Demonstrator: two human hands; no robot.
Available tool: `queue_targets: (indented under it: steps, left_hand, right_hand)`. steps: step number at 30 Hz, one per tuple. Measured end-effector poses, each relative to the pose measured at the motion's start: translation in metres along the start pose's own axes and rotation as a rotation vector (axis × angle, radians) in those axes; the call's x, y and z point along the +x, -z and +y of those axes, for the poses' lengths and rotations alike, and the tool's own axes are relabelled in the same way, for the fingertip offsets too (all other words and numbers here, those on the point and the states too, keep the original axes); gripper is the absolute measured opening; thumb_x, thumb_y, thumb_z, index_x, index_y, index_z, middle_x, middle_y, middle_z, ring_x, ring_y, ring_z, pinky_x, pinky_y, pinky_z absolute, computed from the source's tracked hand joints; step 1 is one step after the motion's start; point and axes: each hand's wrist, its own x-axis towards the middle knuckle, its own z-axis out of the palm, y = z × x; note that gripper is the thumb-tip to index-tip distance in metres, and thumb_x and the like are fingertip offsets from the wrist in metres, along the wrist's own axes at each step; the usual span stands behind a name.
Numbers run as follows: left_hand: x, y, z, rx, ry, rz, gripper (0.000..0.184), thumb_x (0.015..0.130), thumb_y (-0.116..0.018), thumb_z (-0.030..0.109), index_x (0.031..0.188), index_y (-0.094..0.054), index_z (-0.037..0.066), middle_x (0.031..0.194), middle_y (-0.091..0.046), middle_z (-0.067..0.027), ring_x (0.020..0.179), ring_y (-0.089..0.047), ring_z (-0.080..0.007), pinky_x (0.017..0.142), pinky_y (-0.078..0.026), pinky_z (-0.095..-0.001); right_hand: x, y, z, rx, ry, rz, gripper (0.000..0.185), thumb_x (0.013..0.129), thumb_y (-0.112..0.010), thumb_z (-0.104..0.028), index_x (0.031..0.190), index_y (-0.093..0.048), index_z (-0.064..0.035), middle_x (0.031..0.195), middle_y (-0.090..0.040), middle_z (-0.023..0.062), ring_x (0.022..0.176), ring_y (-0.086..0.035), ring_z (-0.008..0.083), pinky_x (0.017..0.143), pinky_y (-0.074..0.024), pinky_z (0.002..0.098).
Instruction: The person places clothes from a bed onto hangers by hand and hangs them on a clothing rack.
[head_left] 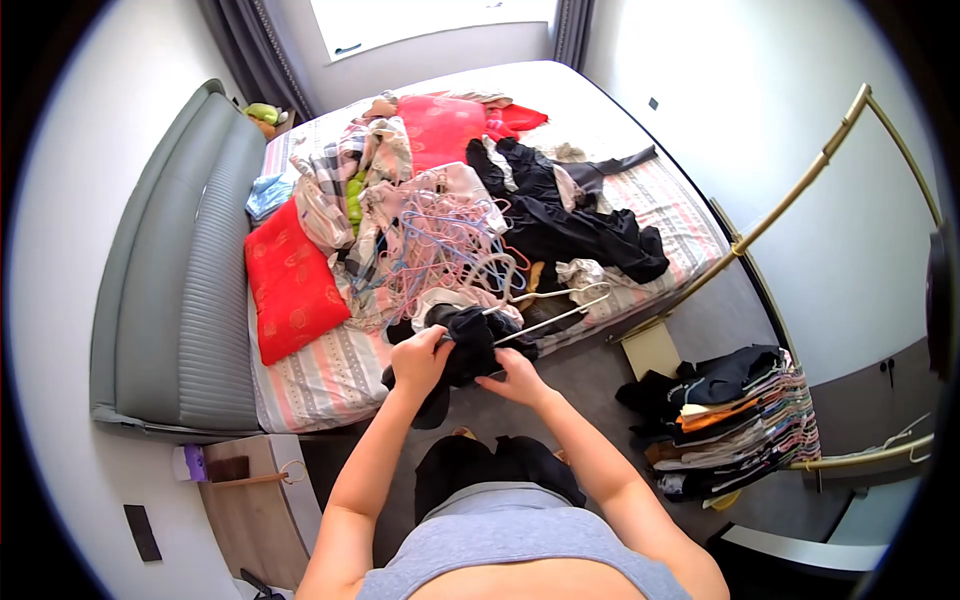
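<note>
My left hand (420, 359) is closed on the left side of a bunched black garment (468, 345) at the bed's near edge. On the garment's right side is my right hand (517, 378), its thumb and fingers closed around the cloth. A white hanger (553, 323) reaches out from the garment to the right, one end hidden in the cloth. Just beyond lies a heap of pink and blue hangers (440, 235). Black clothes (580, 235) are spread to the right of the heap.
Red cushions (290, 285) and mixed clothes lie on the bed (330, 385). A gold rail rack (790, 195) stands at the right, with hung clothes (735, 415) low on it. A wooden cabinet (250, 505) holding a brush (228, 469) is at the lower left.
</note>
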Motion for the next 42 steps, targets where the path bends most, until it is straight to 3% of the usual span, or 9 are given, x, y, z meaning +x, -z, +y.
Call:
queue_targets:
  steps: [5, 9, 12, 24, 31, 35, 37, 40, 42]
  left_hand:
    - [0.002, -0.019, 0.025, -0.098, 0.059, 0.038, 0.018, 0.068, -0.068, 0.015, 0.082, -0.06, 0.005, 0.067, -0.059, -0.0124, 0.059, -0.059, -0.0278, 0.052, -0.045, -0.0327]
    - [-0.012, -0.033, 0.033, -0.057, -0.182, -0.037, 0.021, 0.061, -0.07, 0.013, 0.077, -0.058, 0.007, 0.063, -0.058, -0.0099, 0.054, -0.058, -0.0263, 0.048, -0.043, -0.0332]
    - [-0.019, -0.05, 0.049, -0.061, -0.284, -0.082, 0.02, 0.06, -0.069, 0.012, 0.076, -0.058, 0.008, 0.061, -0.056, -0.0078, 0.053, -0.056, -0.0257, 0.048, -0.043, -0.0335]
    - [-0.006, -0.153, 0.129, 0.223, -0.611, -0.293, 0.022, 0.065, -0.066, 0.027, 0.071, -0.049, 0.015, 0.061, -0.051, -0.0009, 0.059, -0.057, -0.021, 0.049, -0.044, -0.0351]
    - [0.015, -0.215, 0.157, 0.073, -0.583, -0.359, 0.021, 0.068, -0.066, 0.025, 0.074, -0.051, 0.012, 0.064, -0.054, -0.0033, 0.06, -0.057, -0.0238, 0.051, -0.044, -0.0354]
    - [0.036, -0.263, 0.179, -0.188, -0.641, -0.352, 0.017, 0.074, -0.064, 0.025, 0.071, -0.055, 0.01, 0.062, -0.057, -0.0061, 0.059, -0.058, -0.025, 0.052, -0.045, -0.0358]
    - [0.052, -0.29, 0.188, -0.225, -0.632, -0.359, 0.016, 0.074, -0.063, 0.023, 0.072, -0.056, 0.01, 0.064, -0.058, -0.0079, 0.06, -0.059, -0.0263, 0.053, -0.046, -0.0361]
    - [0.098, -0.331, 0.179, -0.242, -0.586, -0.246, 0.017, 0.075, -0.062, 0.021, 0.068, -0.055, 0.008, 0.063, -0.057, -0.0104, 0.06, -0.058, -0.0282, 0.055, -0.045, -0.0391]
    - [0.14, -0.352, 0.18, -0.249, -0.477, -0.445, 0.021, 0.081, -0.058, 0.024, 0.07, -0.055, 0.005, 0.064, -0.058, -0.0127, 0.061, -0.057, -0.0318, 0.055, -0.043, -0.0381]
  right_hand:
    - [-0.081, 0.06, 0.05, -0.344, -0.021, -0.128, 0.036, 0.066, -0.069, -0.037, 0.079, -0.06, -0.0051, 0.068, -0.058, 0.0138, 0.076, -0.058, 0.0296, 0.076, -0.0437, 0.0377]
    - [-0.143, 0.13, 0.082, -0.735, -0.189, 0.011, 0.021, 0.07, -0.066, -0.031, 0.081, -0.061, -0.0132, 0.079, -0.063, 0.0019, 0.088, -0.059, 0.0182, 0.104, -0.0185, 0.0541]
    - [-0.176, 0.18, 0.081, -0.78, -0.245, 0.01, 0.025, 0.068, -0.068, -0.03, 0.086, -0.062, -0.0139, 0.093, -0.064, -0.0007, 0.098, -0.057, 0.0145, 0.104, -0.0194, 0.0534]
    - [-0.272, 0.288, 0.088, -0.735, -0.279, 0.289, 0.013, 0.063, -0.07, -0.02, 0.071, -0.062, -0.0139, 0.075, -0.061, -0.0013, 0.081, -0.058, 0.0161, 0.097, -0.0293, 0.0469]
    - [-0.239, 0.283, 0.047, -0.48, -0.147, 0.258, 0.02, 0.06, -0.069, -0.012, 0.078, -0.064, -0.0166, 0.114, -0.054, 0.0012, 0.114, -0.046, 0.0218, 0.1, -0.0269, 0.0441]
    - [-0.226, 0.296, 0.07, -0.053, -0.526, 0.286, 0.057, 0.067, -0.071, -0.019, 0.116, -0.046, -0.0085, 0.087, -0.062, 0.0061, 0.071, -0.062, 0.0217, 0.067, -0.0462, 0.0324]
    - [-0.222, 0.298, 0.095, -0.161, -0.342, 0.377, 0.023, 0.073, -0.069, -0.024, 0.085, -0.062, -0.0065, 0.052, -0.054, 0.0103, 0.05, -0.056, 0.0262, 0.051, -0.0422, 0.0335]
    - [-0.232, 0.323, 0.106, -0.244, -0.589, 0.508, 0.02, 0.076, -0.065, -0.028, 0.07, -0.065, -0.0089, 0.053, -0.054, 0.0109, 0.05, -0.056, 0.0255, 0.047, -0.0403, 0.0323]
    - [-0.235, 0.334, 0.115, -0.068, -0.729, 0.674, 0.026, 0.079, -0.065, -0.03, 0.069, -0.064, -0.0061, 0.048, -0.049, 0.0047, 0.044, -0.048, 0.0125, 0.045, -0.0348, 0.0274]
